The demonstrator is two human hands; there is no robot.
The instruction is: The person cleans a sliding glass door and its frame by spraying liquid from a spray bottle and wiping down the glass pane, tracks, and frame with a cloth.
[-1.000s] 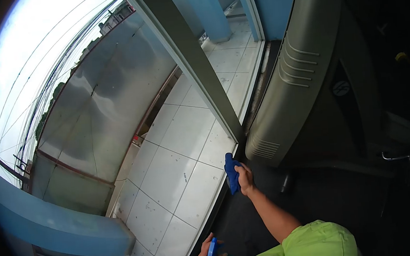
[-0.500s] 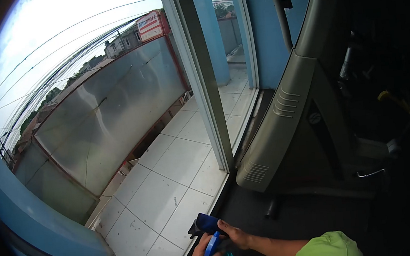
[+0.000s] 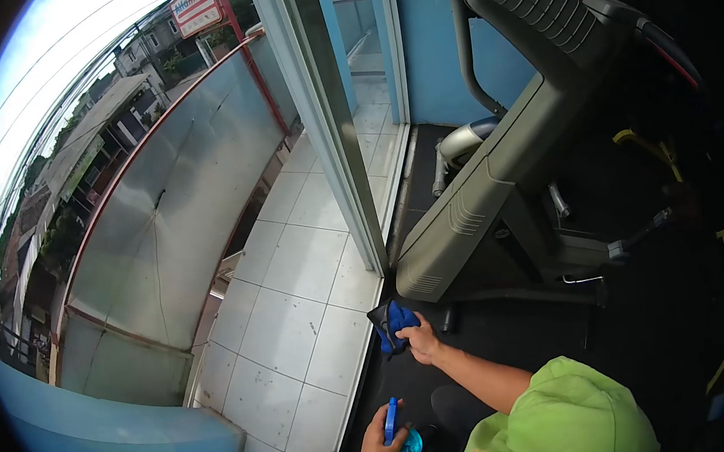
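Two articles are in use, one per hand. A blue fabric cloth with a dark face (image 3: 399, 316) is near the foot of a pale metal upright post (image 3: 324, 127); the right hand (image 3: 423, 340) is clamped on its bunched folds. Whether the cloth touches the post cannot be told. It should prove light, limp and unbreakable, best taken by a thick gathered fold. Lower down, the left hand (image 3: 380, 446) is closed around a plastic spray bottle of turquoise liquid (image 3: 411, 447) with a blue trigger head (image 3: 391, 421). Probably heavier, firm and slick when wet, it suits a grip at the neck.
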